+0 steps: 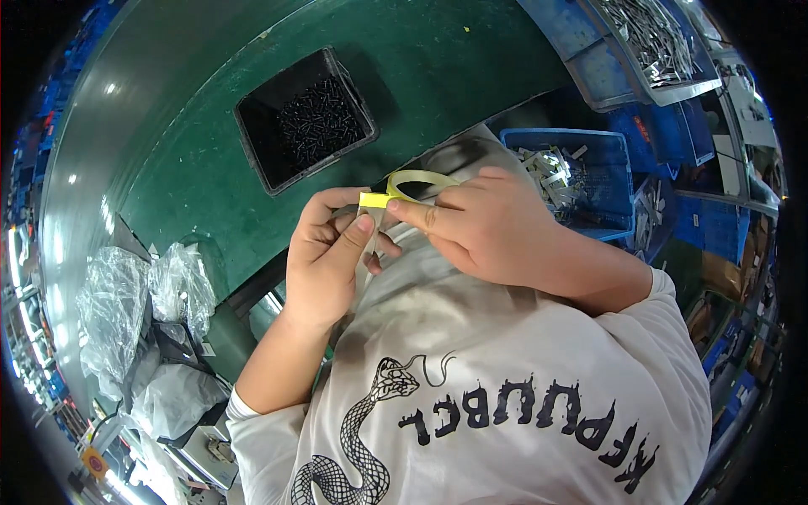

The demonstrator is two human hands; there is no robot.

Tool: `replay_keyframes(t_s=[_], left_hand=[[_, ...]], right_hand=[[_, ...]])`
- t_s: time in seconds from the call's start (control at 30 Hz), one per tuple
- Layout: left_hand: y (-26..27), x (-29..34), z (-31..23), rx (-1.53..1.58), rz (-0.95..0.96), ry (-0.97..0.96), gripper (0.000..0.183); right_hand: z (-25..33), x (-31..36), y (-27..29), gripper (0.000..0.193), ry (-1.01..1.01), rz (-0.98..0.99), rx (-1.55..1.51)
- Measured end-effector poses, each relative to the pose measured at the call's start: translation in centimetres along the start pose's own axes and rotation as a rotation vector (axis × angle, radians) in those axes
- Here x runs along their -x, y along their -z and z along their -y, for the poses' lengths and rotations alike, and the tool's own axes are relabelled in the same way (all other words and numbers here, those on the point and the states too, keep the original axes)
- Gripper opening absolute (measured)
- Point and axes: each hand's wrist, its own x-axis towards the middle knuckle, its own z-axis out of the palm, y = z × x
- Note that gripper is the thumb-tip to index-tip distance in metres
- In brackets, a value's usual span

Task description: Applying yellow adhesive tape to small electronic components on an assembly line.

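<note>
My left hand (pixel 324 265) grips a thin pale flat strip (pixel 376 220) between thumb and fingers, in front of my shirt. Bright yellow tape (pixel 374 200) lies across the strip's upper end. From there the tape runs to a pale yellow tape roll (pixel 415 174), which my right hand (pixel 497 223) holds. My right index finger presses at the tape beside the strip's end; the other right fingers are curled, partly hidden behind the hand's back. The strip's lower part is mostly covered by my left hand.
A black bin (pixel 308 122) of small black cylindrical parts sits on the green table (pixel 438 50). Right of me stand a blue crate (pixel 610 172) of flat metal pieces and a higher blue bin (pixel 589 50) of thin metal parts. Clear plastic bags (pixel 118 307) lie at left.
</note>
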Motion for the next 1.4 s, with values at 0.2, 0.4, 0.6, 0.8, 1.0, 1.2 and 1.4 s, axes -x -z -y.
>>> replay_keyframes(t_s=[0.2,0.4,0.6,0.8,1.0,1.2,1.4], left_hand=[[0.00,0.03,-0.06,0.023,0.034,-0.036,0.023],[0.10,-0.08,0.28,0.046,0.020,-0.004,0.027],[-0.77,-0.01,0.08,-0.145,-0.064,-0.008,0.045],[-0.56,0.01,0.17,-0.269,-0.090,-0.044,0.043],[-0.48,0.01,0.24,-0.288,-0.085,-0.083,0.041],[-0.50,-0.01,-0.23,-0.301,-0.060,-0.059,0.039],[-0.05,-0.19,0.54,-0.259,-0.040,-0.086,0.032]], right_hand=[[-0.20,-0.06,-0.05,0.043,-0.015,-0.026,-0.143],[-0.24,-0.29,-0.14,0.038,-0.030,-0.008,-0.191],[-0.17,-0.34,-0.52,0.036,-0.035,-0.012,-0.168],[0.07,-0.32,-0.65,0.037,-0.030,-0.041,-0.149],[0.02,-0.49,-0.64,0.037,-0.015,-0.058,-0.158],[0.09,-0.48,-0.48,0.038,-0.002,-0.060,-0.186],[0.06,-0.45,-0.54,0.040,0.005,-0.017,-0.160]])
